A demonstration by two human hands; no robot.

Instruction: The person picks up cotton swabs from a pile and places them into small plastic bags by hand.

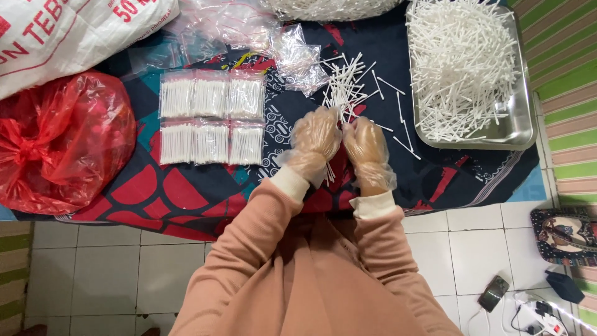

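Overhead view of a packing station on a tiled floor. A patterned cloth [186,193] in dark blue, red and teal covers the floor and carries everything else. At far left lies a knotted red plastic bag [62,140], with a white woven sack [68,31] above it. At upper right a metal tray [519,121] holds a deep heap of loose white cotton swabs [460,62]. Left of centre, six filled clear packets of swabs [211,118] lie in two rows of three, edges touching. Empty clear bags [298,59] lie crumpled above them. A small loose pile of swabs [345,84] lies just beyond the hands. The left hand [314,146] and right hand [368,152], both in thin clear gloves, meet at centre; the fingers are curled together around a bundle of swabs [328,174], its ends showing below the left palm. Judged by appearance, the swabs are very light, thin, slightly bendable and apt to scatter; a bundle is best gripped around mid-shaft.
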